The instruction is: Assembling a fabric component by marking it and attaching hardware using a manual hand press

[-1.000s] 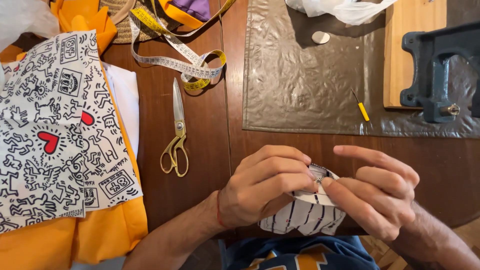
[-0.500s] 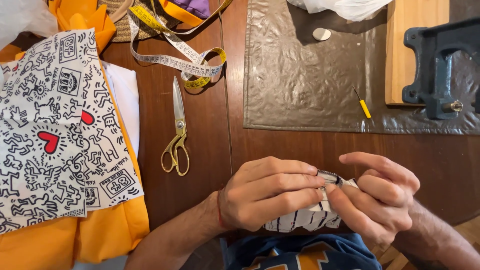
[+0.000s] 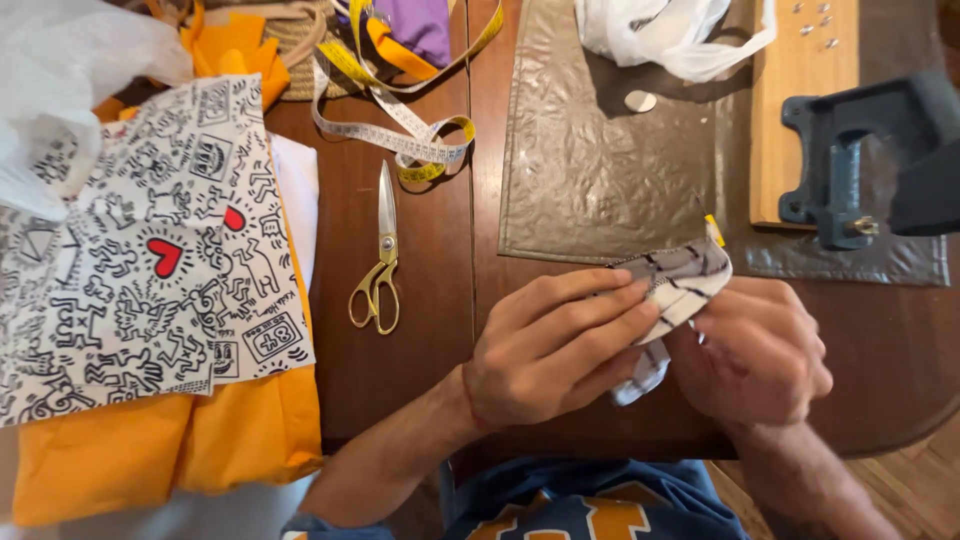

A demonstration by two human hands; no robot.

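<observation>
I see left hand (image 3: 560, 350) and right hand (image 3: 755, 355) both pinching the fabric piece (image 3: 685, 285), right of the scissors (image 3: 378, 262)

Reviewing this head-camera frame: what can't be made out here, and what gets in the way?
- Small printed fabric piece: mostly covered by the left hand and right hand; its full shape is hidden.
- Right hand's grip: fingertips tucked behind the fabric.
- Dark metal press: cut off by the right edge.
- Small metal bits on the wooden board: too small to identify.
- Yellow tape measure: its far end runs off the top.
</observation>
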